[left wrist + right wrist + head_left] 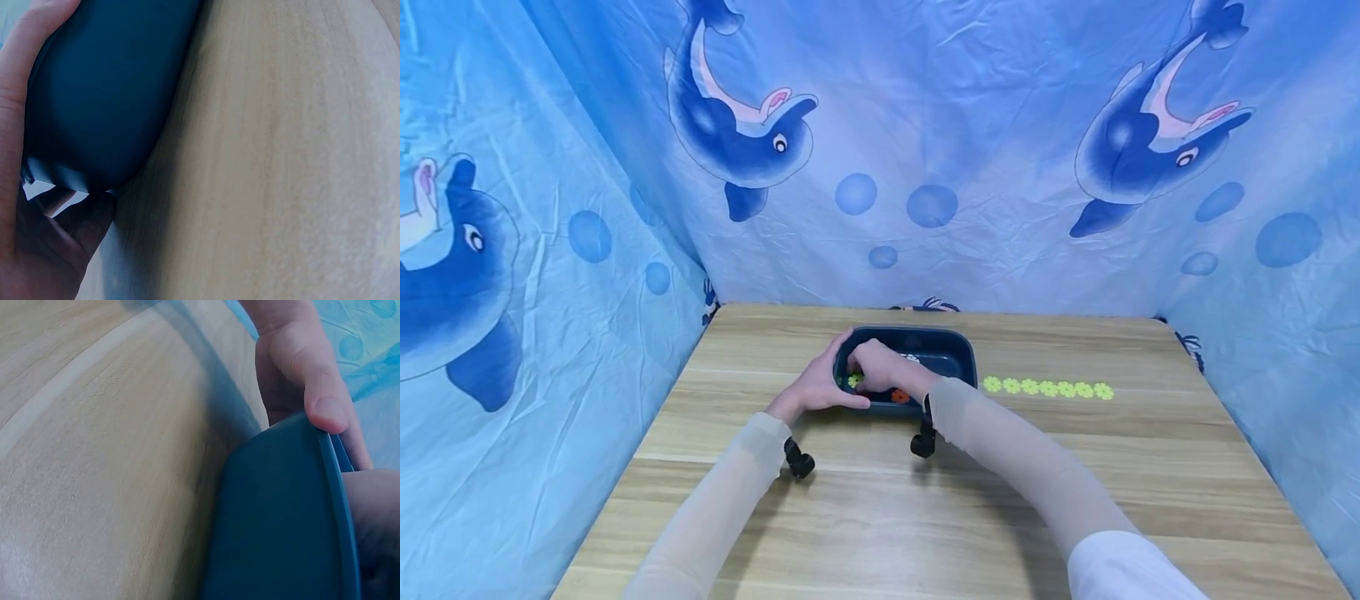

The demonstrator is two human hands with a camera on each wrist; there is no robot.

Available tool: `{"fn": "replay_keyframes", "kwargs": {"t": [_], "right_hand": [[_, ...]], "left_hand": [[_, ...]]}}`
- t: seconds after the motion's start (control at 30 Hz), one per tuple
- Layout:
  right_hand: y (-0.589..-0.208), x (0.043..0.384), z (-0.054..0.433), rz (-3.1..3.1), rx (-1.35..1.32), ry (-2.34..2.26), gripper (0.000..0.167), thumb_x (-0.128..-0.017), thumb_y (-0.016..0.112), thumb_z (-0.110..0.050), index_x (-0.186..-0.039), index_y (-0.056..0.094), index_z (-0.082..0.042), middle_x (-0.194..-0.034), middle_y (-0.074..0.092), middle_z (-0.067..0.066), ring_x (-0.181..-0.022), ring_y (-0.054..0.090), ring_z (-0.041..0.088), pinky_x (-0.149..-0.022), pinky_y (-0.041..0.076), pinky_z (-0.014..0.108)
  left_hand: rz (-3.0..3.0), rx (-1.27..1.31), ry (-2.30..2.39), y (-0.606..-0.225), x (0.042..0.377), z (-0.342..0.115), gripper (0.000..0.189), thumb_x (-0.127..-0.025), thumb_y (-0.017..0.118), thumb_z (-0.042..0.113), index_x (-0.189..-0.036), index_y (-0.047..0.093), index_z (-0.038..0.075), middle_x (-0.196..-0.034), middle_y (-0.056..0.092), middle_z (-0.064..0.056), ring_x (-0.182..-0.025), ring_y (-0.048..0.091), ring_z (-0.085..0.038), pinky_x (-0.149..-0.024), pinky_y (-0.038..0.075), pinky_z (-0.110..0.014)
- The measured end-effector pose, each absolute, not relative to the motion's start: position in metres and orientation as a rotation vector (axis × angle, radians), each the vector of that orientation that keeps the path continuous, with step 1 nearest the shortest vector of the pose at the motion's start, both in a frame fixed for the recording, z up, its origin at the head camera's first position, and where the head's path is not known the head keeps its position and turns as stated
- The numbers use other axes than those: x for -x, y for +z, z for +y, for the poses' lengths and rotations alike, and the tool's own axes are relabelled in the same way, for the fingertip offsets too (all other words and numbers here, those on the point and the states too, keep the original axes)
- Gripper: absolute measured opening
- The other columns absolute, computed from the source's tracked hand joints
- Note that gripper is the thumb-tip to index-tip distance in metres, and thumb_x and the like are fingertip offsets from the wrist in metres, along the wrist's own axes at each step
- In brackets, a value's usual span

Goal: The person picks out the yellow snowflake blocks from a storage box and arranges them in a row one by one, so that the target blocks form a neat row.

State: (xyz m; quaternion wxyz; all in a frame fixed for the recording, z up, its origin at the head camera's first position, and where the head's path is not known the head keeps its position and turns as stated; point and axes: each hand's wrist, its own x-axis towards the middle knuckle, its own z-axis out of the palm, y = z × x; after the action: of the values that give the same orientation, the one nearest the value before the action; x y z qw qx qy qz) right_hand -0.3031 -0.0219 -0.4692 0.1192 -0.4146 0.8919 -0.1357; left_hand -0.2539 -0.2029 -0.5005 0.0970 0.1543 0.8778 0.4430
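A dark blue rectangular bin [958, 346] with rounded corners stands on the table. My left hand [816, 385] grips its left end, thumb along the near rim and fingers round the far side; the left wrist view shows fingertips against the bin's wall [112, 87]. Inside the bin, at its left part, my right hand [880, 367] reaches down with bent fingers. Beside those fingers lies a yellow-green flower piece [854, 381]. An orange flower piece [900, 396] shows under the right wrist, and a white piece [912, 358] behind it. The right fingertips are hidden; I cannot tell if they pinch anything.
To the right of the bin, several yellow-green flower pieces [1048, 388] lie in a straight row on the wooden table [865, 517]. A blue curtain [985, 258] printed with dolphins hangs behind the table and along both sides.
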Motion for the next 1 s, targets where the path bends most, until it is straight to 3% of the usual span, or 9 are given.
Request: {"fn": "replay_keyframes", "kwargs": {"t": [0.23,0.5,0.63,1.0], "right_hand": [[-0.465,0.307,-0.013,2.618,1.223,-0.436,0.019,-0.092,0.082,-0.015,-0.111,0.083,-0.015,-0.1,0.082,0.0,-0.086,0.071,0.013,-0.082,0.06,0.032],[-0.435,0.31,0.012,2.668,1.181,-0.435,0.025,-0.093,0.08,-0.016,-0.116,0.079,-0.009,-0.116,0.078,0.007,-0.11,0.071,0.021,-0.099,0.06,0.039],[-0.422,0.313,0.029,2.674,1.202,-0.459,0.024,-0.093,0.079,-0.014,-0.116,0.079,-0.007,-0.117,0.078,0.008,-0.112,0.072,0.024,-0.106,0.057,0.045],[-0.401,0.321,0.075,2.742,1.21,-0.495,0.024,-0.091,0.077,-0.012,-0.115,0.08,-0.007,-0.099,0.079,0.006,-0.087,0.072,0.017,-0.086,0.062,0.038]], "left_hand": [[2.601,-0.449,1.291,-0.5,0.252,-0.202,0.131,-0.079,0.095,0.036,-0.173,0.004,0.028,-0.172,0.035,-0.016,-0.157,0.037,-0.041,-0.126,0.032,-0.064],[2.611,-0.39,1.269,-0.498,0.251,-0.199,0.131,-0.078,0.096,0.037,-0.172,0.004,0.035,-0.177,0.022,-0.016,-0.161,0.027,-0.043,-0.126,0.03,-0.067],[2.628,-0.381,1.26,-0.498,0.25,-0.198,0.133,-0.075,0.097,0.041,-0.172,0.005,0.036,-0.178,0.019,-0.016,-0.162,0.026,-0.044,-0.126,0.031,-0.068],[2.642,-0.364,1.265,-0.499,0.25,-0.196,0.136,-0.072,0.1,0.04,-0.172,0.007,0.035,-0.178,0.02,-0.014,-0.162,0.026,-0.043,-0.127,0.029,-0.067]]}}
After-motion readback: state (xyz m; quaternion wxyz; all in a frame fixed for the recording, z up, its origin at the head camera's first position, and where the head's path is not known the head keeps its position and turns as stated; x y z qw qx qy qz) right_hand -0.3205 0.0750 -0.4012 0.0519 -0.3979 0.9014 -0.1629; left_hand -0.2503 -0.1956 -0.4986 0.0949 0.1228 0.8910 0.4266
